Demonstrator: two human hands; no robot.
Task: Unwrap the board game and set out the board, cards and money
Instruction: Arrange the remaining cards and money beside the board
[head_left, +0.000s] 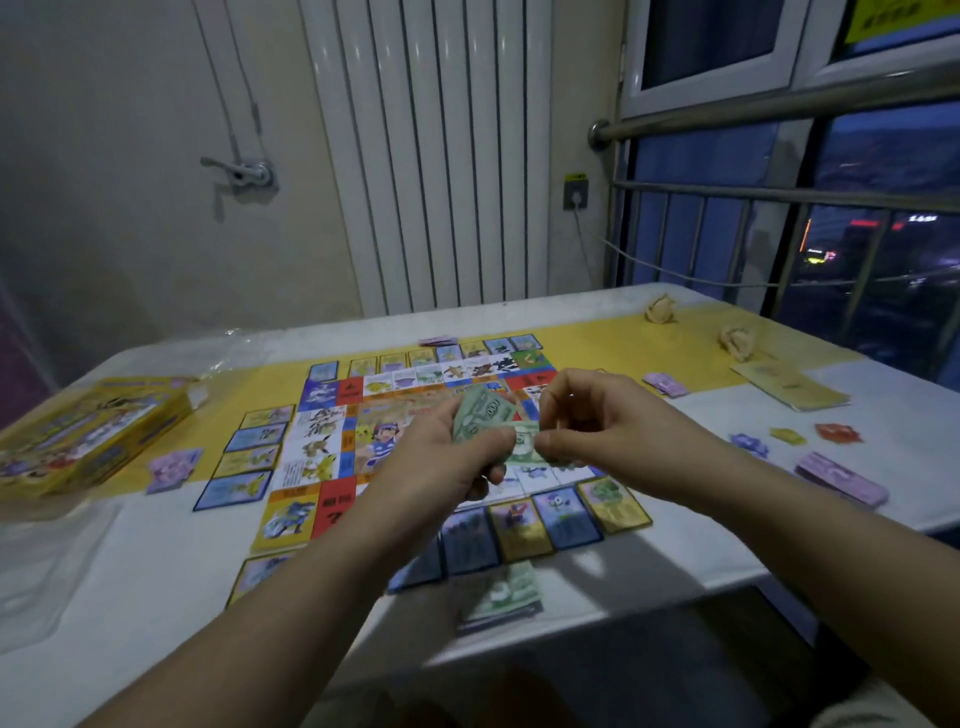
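The game board (332, 441) lies unfolded in the middle of the table, with property cards (249, 460) laid in rows along its left, far and near edges. Above the board my left hand (447, 457) grips a small stack of green play money (483, 413). My right hand (597, 421) pinches one green note (527, 441) at the edge of that stack. A further pile of green notes (506, 592) rests at the table's near edge. Purple note piles sit at the right (841, 478), the far right (665, 383) and the left (174, 467).
The yellow game box (88, 436) stands at the left beside clear plastic wrap (47, 571). Coloured tokens (789, 436), a yellowish sheet (792, 387) and two crumpled paper balls (737, 340) lie at the right. A radiator, a railing and a window stand behind the table.
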